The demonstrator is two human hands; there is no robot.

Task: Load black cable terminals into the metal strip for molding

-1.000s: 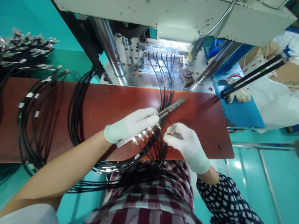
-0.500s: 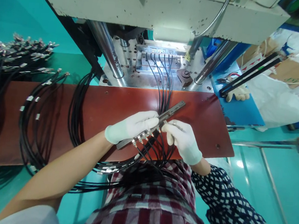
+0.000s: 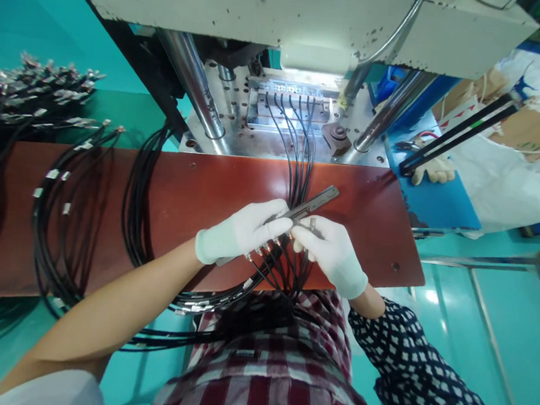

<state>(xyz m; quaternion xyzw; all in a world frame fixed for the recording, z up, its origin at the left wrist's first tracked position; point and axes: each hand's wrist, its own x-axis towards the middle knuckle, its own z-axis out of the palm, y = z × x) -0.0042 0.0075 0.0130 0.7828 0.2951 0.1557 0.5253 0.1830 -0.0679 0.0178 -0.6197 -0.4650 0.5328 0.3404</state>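
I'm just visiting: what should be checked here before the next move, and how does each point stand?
1. Left hand grips the bar: ok.
2. Right hand holds a metal part: ok.
3. That part seated in the bar: cannot tell, fingers hide it.
4. Both hands gloved: ok.
5. Both hands clear of the machine: ok, they are over the board.

Unclear green letters on brown cardboard, red triangles on white sheet, illegible marks on metal bar
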